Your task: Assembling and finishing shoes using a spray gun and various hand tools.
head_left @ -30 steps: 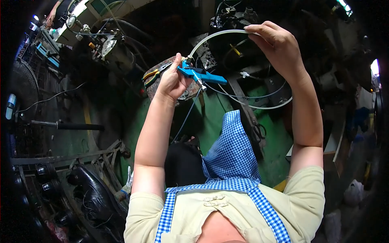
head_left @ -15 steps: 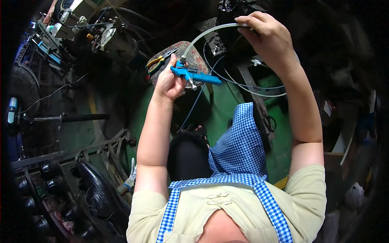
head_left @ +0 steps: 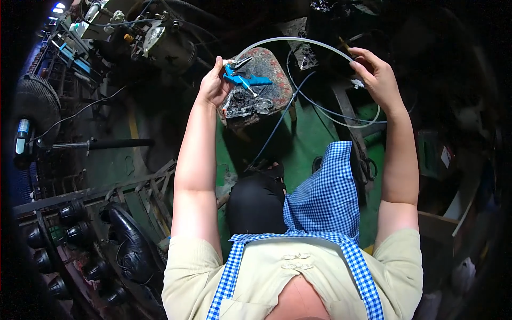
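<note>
- So, we have the blue air gun over the left part of the stool; whether it touches the seat, we can't tell.
- Left hand, at the stool's left edge: gripping the gun near its hose end, thumb up. Likely to steady that joint while the handle points free across the seat.
- Right hand, out past the stool's right side: pinching the pale hose between thumb and fingertips.
- Our hands are well apart, so the hose bows in one arch over the stool's far edge. We'd guess the spread avoids kinks.
- Pliers lie at the stool's far left, behind the gun; metal nose shows, handles hidden from us. Probably parked within reach.
- Gun: looks like hard plastic, thin silvery nozzle angled toward our side of the stool. Hose: smooth, milky, round, springy by our reckoning.
- Stool seat: rounded square, rough, speckled grey and red. Crinkled shiny scrap sits along its near edge.
- Thin dark-blue hose runs just right of the stool, over the smooth green floor.
</note>
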`<control>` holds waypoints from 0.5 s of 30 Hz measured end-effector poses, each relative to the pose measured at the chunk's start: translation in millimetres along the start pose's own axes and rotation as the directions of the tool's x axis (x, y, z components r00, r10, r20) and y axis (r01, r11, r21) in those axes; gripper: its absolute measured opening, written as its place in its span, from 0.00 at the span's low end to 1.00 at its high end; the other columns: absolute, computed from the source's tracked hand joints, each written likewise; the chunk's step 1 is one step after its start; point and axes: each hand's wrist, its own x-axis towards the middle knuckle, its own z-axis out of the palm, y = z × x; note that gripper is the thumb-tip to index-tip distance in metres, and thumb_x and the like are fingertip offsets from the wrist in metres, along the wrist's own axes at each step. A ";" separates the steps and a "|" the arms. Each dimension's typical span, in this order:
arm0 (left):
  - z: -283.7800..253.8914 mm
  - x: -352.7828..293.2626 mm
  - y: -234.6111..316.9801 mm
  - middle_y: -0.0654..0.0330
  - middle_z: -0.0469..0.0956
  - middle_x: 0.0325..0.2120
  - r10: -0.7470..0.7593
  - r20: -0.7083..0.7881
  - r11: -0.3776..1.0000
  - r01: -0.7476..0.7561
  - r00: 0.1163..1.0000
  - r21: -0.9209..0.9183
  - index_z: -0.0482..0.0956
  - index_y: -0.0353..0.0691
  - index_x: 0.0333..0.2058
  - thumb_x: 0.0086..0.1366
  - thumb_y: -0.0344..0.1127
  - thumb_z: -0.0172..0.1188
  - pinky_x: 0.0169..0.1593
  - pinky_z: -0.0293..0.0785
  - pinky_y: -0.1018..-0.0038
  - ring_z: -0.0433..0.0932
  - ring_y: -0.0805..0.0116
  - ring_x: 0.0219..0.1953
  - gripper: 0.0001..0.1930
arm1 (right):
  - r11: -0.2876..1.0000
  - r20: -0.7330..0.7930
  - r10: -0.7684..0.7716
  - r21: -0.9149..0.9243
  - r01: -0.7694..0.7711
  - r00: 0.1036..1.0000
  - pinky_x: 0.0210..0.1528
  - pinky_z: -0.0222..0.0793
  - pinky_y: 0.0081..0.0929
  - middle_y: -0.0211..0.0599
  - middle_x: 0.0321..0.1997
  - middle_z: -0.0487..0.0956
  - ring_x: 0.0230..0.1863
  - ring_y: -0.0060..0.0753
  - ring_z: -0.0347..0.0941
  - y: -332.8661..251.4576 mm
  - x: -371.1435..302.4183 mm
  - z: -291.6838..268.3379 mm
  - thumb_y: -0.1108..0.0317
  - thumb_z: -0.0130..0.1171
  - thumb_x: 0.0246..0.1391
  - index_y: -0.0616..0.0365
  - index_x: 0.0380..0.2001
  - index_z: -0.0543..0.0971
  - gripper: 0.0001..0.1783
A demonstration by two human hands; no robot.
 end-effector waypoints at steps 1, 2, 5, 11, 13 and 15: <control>-4.8 6.9 -2.6 0.65 0.78 0.29 -0.029 -0.029 1.000 0.029 0.999 0.009 0.77 0.41 0.36 0.68 0.52 0.50 0.36 0.76 0.74 0.76 0.73 0.30 0.19 | 0.991 -0.013 -0.108 0.077 0.108 0.994 0.40 0.71 0.23 0.36 0.38 0.80 0.37 0.28 0.76 5.7 3.2 5.7 0.65 0.58 0.57 0.54 0.47 0.78 0.15; -5.1 13.9 -6.0 0.65 0.78 0.29 -0.062 -0.053 0.998 0.063 0.997 0.016 0.77 0.41 0.36 0.68 0.52 0.50 0.36 0.76 0.74 0.76 0.73 0.30 0.19 | 0.966 -0.035 -0.207 0.148 0.210 0.978 0.40 0.71 0.22 0.35 0.38 0.80 0.37 0.28 0.76 6.7 4.1 8.1 0.67 0.57 0.57 0.55 0.45 0.80 0.13; -10.8 41.9 -23.7 0.65 0.78 0.29 -0.138 -0.200 0.988 0.149 0.970 0.043 0.77 0.43 0.35 0.67 0.54 0.52 0.35 0.77 0.72 0.77 0.72 0.29 0.19 | 0.949 -0.142 -0.265 0.138 0.284 0.954 0.38 0.71 0.24 0.35 0.37 0.79 0.36 0.30 0.76 0.7 8.4 26.2 0.70 0.57 0.56 0.57 0.40 0.81 0.10; -31.5 89.9 -52.9 0.63 0.77 0.29 -0.239 -0.375 0.965 0.263 0.896 0.014 0.75 0.43 0.37 0.68 0.52 0.51 0.36 0.79 0.67 0.78 0.66 0.29 0.17 | 0.932 -0.232 -0.350 0.015 0.363 0.908 0.33 0.72 0.26 0.34 0.33 0.78 0.31 0.34 0.77 -11.4 26.3 64.5 0.68 0.58 0.55 0.53 0.39 0.82 0.09; -37.5 101.6 -57.6 0.63 0.77 0.29 -0.260 -0.356 0.964 0.265 0.898 -0.036 0.75 0.43 0.37 0.68 0.51 0.51 0.36 0.79 0.68 0.78 0.66 0.30 0.16 | 0.926 -0.238 -0.374 -0.044 0.374 0.897 0.32 0.71 0.25 0.33 0.32 0.78 0.30 0.32 0.76 -13.7 32.4 71.6 0.70 0.58 0.55 0.53 0.39 0.82 0.09; -59.4 108.0 -55.6 0.64 0.77 0.30 -0.277 -0.298 0.960 0.274 0.914 -0.052 0.76 0.42 0.38 0.68 0.45 0.54 0.34 0.76 0.71 0.78 0.67 0.32 0.12 | 0.914 -0.239 -0.406 -0.122 0.388 0.882 0.30 0.70 0.24 0.32 0.30 0.77 0.27 0.30 0.74 -15.7 40.0 79.8 0.67 0.59 0.55 0.50 0.41 0.81 0.10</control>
